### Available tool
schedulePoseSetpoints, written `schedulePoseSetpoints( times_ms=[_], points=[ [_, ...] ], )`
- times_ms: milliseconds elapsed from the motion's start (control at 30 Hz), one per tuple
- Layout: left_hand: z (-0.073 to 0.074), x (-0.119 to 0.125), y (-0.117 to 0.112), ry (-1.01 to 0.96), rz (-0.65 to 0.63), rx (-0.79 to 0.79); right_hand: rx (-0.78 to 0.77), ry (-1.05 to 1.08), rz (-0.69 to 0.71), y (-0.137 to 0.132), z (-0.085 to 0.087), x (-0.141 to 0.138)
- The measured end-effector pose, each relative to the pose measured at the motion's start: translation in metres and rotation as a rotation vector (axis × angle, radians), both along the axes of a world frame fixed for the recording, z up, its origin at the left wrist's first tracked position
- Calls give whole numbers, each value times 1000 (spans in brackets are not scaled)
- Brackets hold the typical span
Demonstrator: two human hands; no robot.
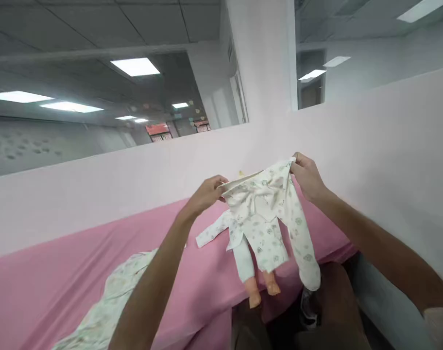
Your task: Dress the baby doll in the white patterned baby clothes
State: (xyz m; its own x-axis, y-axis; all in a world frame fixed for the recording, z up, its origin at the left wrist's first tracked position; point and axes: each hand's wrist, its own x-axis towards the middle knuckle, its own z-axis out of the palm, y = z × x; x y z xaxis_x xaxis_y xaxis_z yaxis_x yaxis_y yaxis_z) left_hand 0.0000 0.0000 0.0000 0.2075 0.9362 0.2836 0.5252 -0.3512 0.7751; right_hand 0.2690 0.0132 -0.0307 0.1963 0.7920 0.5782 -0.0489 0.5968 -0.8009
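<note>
My left hand (pixel 207 194) pinches the left edge of a small white printed baby garment (pixel 268 214), and my right hand (pixel 307 175) pinches its right edge. The cloth is stretched between them above a pink table. Behind and under the garment lies a doll; only its bare feet (pixel 263 289) and pale blue legs show at the table's near edge. One empty sleeve (pixel 210 233) of the doll's clothing trails left on the pink surface.
A pink-covered table (pixel 61 277) runs along a low white partition wall (pixel 97 189). Another printed white cloth (pixel 108 301) lies at the near left. A dark brown stool or seat (pixel 334 301) stands below the table's right end.
</note>
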Motion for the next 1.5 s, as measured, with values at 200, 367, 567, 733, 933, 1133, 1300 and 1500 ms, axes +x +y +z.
schedulePoseSetpoints(
  times_ms=[200, 367, 567, 733, 933, 1133, 1300, 1500],
  points=[
    [35, -1, 5, -232, -65, -38, -82, -240, 64, 14, 12, 18],
    [45, 28, 1, -196, -19, -22, 77, -397, 84, -11, 20, 6],
    [46, 69, -17, 42, -19, 68, 34, -616, 461, -36, 16, -34],
    [44, 82, -20, 286, 72, 232, -75, -438, 248, -53, 6, -36],
    [42, 90, -29, 350, 59, 259, -92, -366, 269, -74, 5, -33],
    [46, 100, -49, 340, -180, 254, -345, -215, 609, -49, 1, -23],
    [48, 97, -53, 302, -362, 185, -379, -247, 894, -28, -10, -7],
    [47, 83, -44, 235, -381, 32, -423, -365, 986, -21, -14, 10]
  ],
)
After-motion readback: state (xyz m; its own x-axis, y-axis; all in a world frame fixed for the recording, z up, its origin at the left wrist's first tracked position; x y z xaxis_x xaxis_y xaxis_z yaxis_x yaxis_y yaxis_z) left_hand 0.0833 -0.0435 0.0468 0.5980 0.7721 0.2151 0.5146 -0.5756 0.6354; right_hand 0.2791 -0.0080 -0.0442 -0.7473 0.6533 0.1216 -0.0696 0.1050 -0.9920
